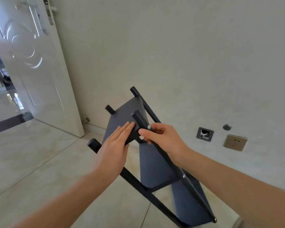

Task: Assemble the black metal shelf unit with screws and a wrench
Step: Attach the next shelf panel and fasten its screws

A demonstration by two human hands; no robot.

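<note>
The black metal shelf unit (153, 165) stands tilted in the middle of the view, its round posts pointing up and away. Several dark shelf panels sit between the posts. My left hand (113, 145) lies flat with straight fingers on the top shelf panel (122, 116). My right hand (163, 139) grips the near right post (196, 191) just below a silver screw (149, 127). A second silver screw (184, 176) shows lower on that post. No wrench is in view.
A white door (39, 66) stands open at the left, with a door stop (85, 120) at the wall's base. A wall socket (235, 142) and a metal wall box (204, 134) sit low on the wall to the right. Pale floor tiles (39, 162) spread below.
</note>
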